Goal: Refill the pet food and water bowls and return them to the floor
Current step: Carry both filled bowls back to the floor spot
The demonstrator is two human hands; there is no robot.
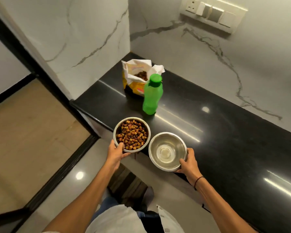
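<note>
A black polished counter (pixel 217 132) runs from the far left corner toward the near right, backed by white marble-veined walls (pixel 91 31); a switch plate (pixel 213 13) sits high on the far right wall. To the left, beyond the counter's end, lies a beige and grey floor (pixel 27 128) crossed by dark strips.

From the head view, two steel bowls sit side by side at the counter's near edge, their rims almost touching. The food bowl (pixel 131 134), on the left, is filled with brown kibble (pixel 132 135) and overhangs the counter's edge. The left hand (pixel 115 153) grips it at the near rim, thumb hooked over the lip onto the inside, the other fingers hidden beneath. The water bowl (pixel 168 151), on the right, holds clear water (its bottom shows through). The right hand (pixel 188 163) grips it at the near right side, thumb over the rim and fingers curled round the outer wall; a dark band circles that wrist.

Farther back on the counter stands a green bottle (pixel 152 96), upright, with its green cap on. Just behind it and to the left stands the open food bag (pixel 136 76), yellow with a white lining, kibble visible inside its mouth. The bottle overlaps the bag in the picture; whether they touch I cannot tell.

At the near edge, the person's light shirt and blue trousers show between the forearms.
</note>
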